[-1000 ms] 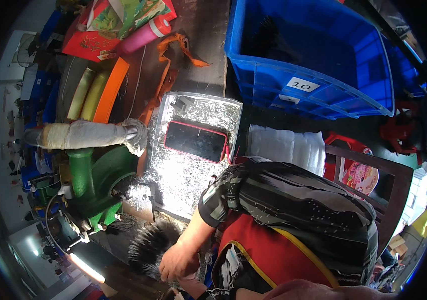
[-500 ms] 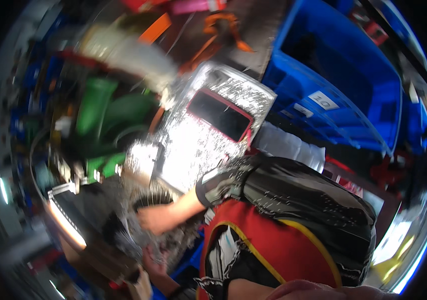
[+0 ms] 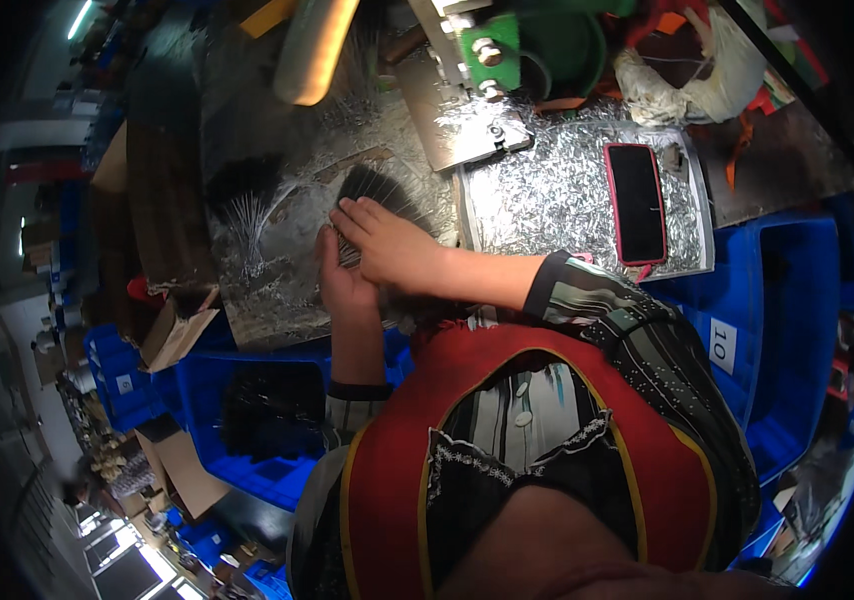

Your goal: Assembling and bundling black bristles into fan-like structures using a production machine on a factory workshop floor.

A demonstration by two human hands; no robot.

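A fanned bundle of thin metal wires with dark ends [image 3: 372, 188] is between my hands over the worktable, its dark ends pointing away from me. My right hand [image 3: 387, 242] lies across the bundle, fingers close together and pressed against it. From below, my left hand [image 3: 349, 288] clasps the same bundle, its thumb side up and its other fingers partly hidden. Left of my hands, a second bundle of wires [image 3: 247, 212] rests on the table, dark ends away from me. Where the held wires' near ends lie is hidden by my hands.
On the right, a metal tray [image 3: 547, 200] holds many short shiny pieces and a red-edged phone [image 3: 635, 205]. Behind stands a green machine [image 3: 562, 50] beside a lit lamp [image 3: 317, 50]. Blue bins [image 3: 792, 330] flank me; one at left [image 3: 202, 400] contains dark bundles.
The view has swung round and steadied, so the tray and phone now appear farther right. My hands, apart and blurred before, are now together on the wire bundle.
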